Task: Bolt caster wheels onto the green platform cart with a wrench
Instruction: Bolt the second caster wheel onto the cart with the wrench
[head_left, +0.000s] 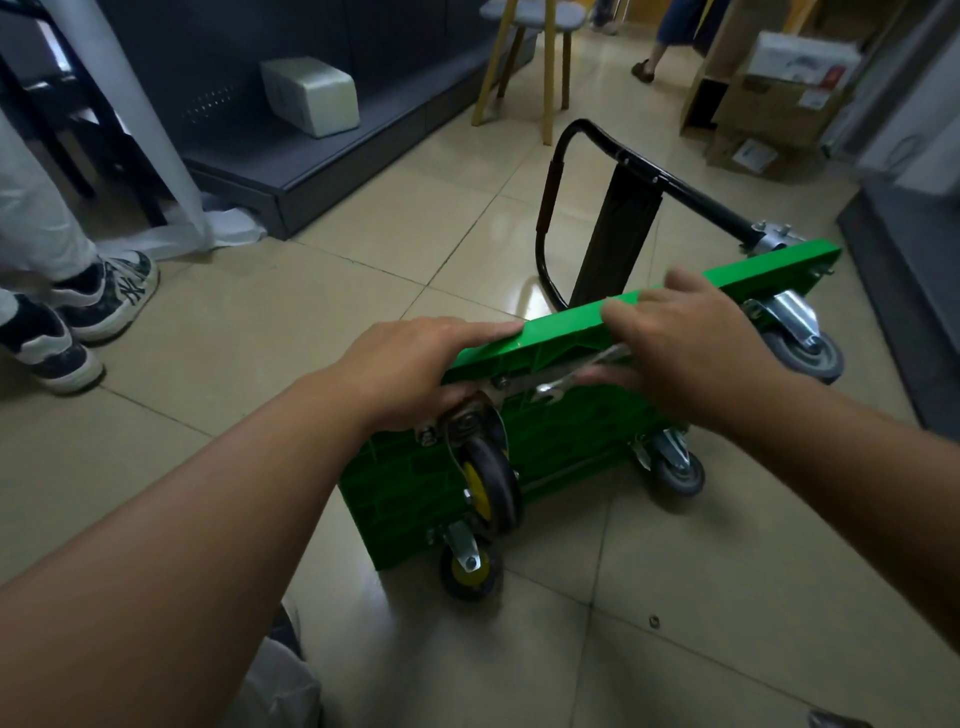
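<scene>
Green plastic platform cart stands on its long edge on the beige tiled floor. Its ribbed underside faces the person, and its long axis runs from near left to far right. Its black tubular handle lies folded out beyond it. A yellow-legged chair, cardboard boxes and a bystander's sneakers stand well apart. The left hand clamps the top edge, fingers flat and thumb beside a yellow-hubbed black caster. The right hand, blurred, grips a silver open-ended wrench against the underside.
</scene>
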